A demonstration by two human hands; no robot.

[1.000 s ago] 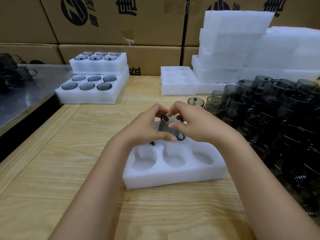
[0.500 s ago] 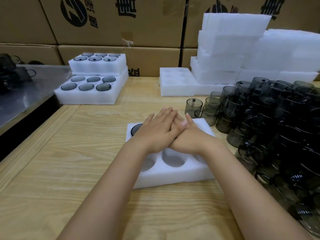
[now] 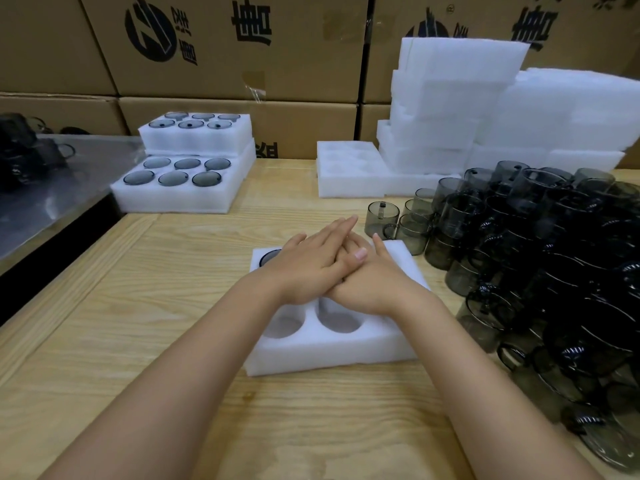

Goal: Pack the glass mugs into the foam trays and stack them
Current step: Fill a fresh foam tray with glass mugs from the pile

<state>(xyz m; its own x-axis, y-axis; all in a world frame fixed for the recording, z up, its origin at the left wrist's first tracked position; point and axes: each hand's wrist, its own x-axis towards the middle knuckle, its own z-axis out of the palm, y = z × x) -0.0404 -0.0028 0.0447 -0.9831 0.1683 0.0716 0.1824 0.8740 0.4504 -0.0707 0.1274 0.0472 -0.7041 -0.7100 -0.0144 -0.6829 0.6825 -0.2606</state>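
Observation:
A white foam tray (image 3: 332, 355) lies in front of me on the wooden table. My left hand (image 3: 308, 265) lies flat on top of my right hand (image 3: 370, 282), both with straight fingers, pressing down over the tray's far row. A smoky glass mug (image 3: 269, 257) sits in the far left pocket, its rim partly showing. Whatever is under my hands is hidden. Two near pockets (image 3: 311, 322) are empty. A big heap of smoky glass mugs (image 3: 540, 258) fills the table's right side.
Two filled foam trays (image 3: 187, 164) are stacked at the far left. Empty foam trays (image 3: 349, 174) and tall foam piles (image 3: 457, 98) stand at the back, before cardboard boxes (image 3: 242, 46). A metal surface (image 3: 52, 188) borders the left.
One second ago both hands held a mug above the tray's far row. They then flattened, one over the other, onto that row, and have stayed there since.

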